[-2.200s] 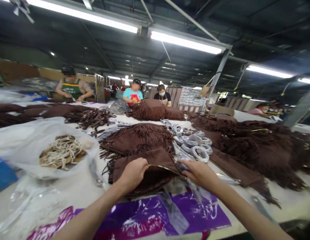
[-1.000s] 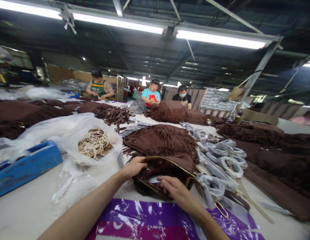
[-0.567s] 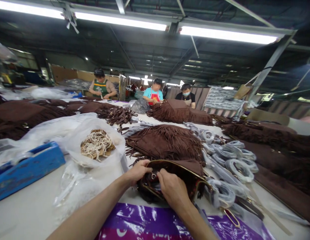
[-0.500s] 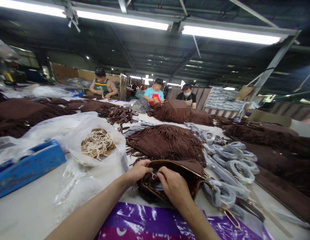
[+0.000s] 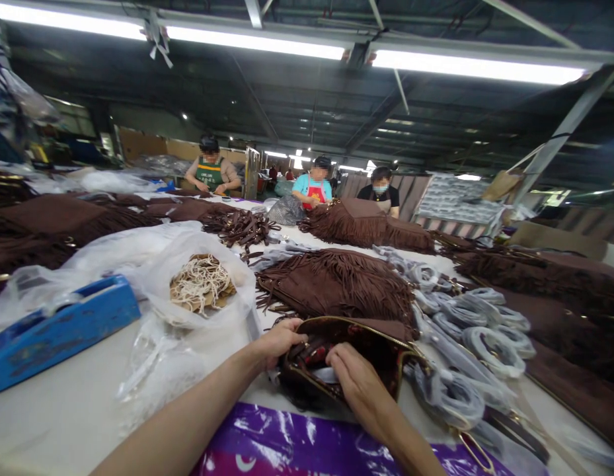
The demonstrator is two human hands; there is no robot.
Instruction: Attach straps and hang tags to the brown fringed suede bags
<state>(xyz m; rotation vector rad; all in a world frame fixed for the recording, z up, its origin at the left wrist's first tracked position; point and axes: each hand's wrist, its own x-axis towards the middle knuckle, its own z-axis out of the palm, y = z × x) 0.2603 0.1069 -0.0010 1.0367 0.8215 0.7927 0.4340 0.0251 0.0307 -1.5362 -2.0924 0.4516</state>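
Note:
A dark brown handbag (image 5: 366, 325) with a gold zip edge lies before me, its mouth gaping toward me. My left hand (image 5: 283, 340) pinches the bag's left rim, thumb and fingers pressed together there. Into the mouth reaches my right hand (image 5: 355, 375), fingers stretched out and pointing down and left; their tips are partly hidden. Beside those fingers, inside the bag, a red patch and some pale plastic (image 5: 326, 375) show, with brown strap-like material near my left thumb. Whether the right fingers touch the plastic is unclear.
Behind the bag lies a fringed brown bag (image 5: 336, 281). Plastic-wrapped straps (image 5: 492, 347) are heaped at right. A plastic bag of strings (image 5: 202, 284) and a blue tape dispenser (image 5: 69, 337) stand left. Purple plastic (image 5: 287, 439) lies in front. Several people work across the table.
The metal ring seen near my fingers has gone from sight, and brown strap-like material and a red patch now show in the bag. My right fingers have straightened. The view has shifted slightly.

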